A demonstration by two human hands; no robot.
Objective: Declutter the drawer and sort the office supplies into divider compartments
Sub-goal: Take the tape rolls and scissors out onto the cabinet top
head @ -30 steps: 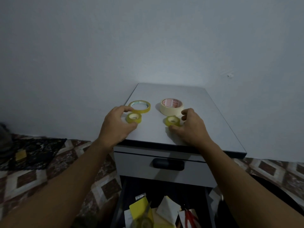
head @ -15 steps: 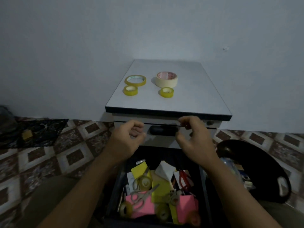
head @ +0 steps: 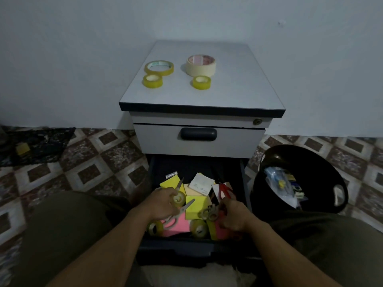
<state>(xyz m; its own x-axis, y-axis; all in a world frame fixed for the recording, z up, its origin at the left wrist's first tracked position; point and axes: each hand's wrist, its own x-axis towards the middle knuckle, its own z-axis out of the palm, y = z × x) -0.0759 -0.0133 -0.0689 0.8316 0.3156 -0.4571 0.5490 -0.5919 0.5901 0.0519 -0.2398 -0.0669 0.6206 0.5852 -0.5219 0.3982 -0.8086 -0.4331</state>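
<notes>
Cabinet top (head: 228,90), wall (head: 83,59), tiled floor (head: 93,158); left fingers (head: 169,196) around tape roll (head: 179,199), right fingers (head: 225,204) around grey item (head: 209,212)

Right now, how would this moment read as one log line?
left hand: pinches small tape roll | right hand: at greyish item, grip unclear | drawer: open, cluttered | cabinet top: four tape rolls

The cabinet top (head: 238,88) carries wide yellow tape (head: 159,67), cream tape (head: 201,65), a left small roll (head: 152,81) and a right small roll (head: 201,82).
</notes>
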